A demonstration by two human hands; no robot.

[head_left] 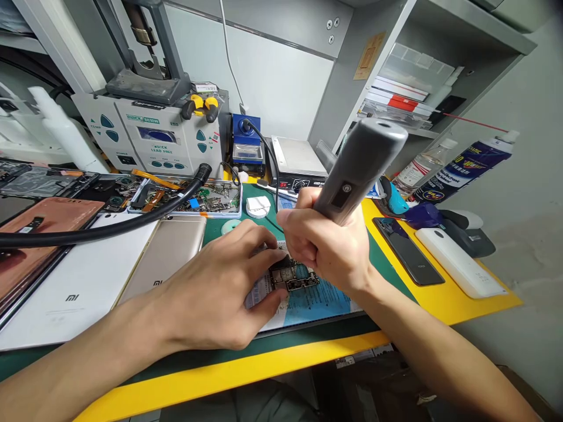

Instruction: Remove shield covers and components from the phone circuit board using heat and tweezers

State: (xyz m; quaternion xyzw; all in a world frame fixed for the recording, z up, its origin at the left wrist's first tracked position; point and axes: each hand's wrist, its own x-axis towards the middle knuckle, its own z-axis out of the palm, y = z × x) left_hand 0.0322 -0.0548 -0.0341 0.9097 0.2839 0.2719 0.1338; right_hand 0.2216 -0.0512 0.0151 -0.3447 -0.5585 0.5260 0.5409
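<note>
Fingers of the right hand are wrapping closed round a grey tool, which is slanting upward beyond the board. The board is lying on a printed sheet. The left hand is resting at its left end, thumb and forefinger standing apart; whether they are gripping it, I cannot tell.

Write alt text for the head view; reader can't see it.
A bare right hand grips a tilted dark-grey cylindrical tool near a small dark circuit board, with the bare left hand at the board's left side. The board lies on a blue-and-white printed surface; behind stands a boxy pale-grey QUICK station.
</note>
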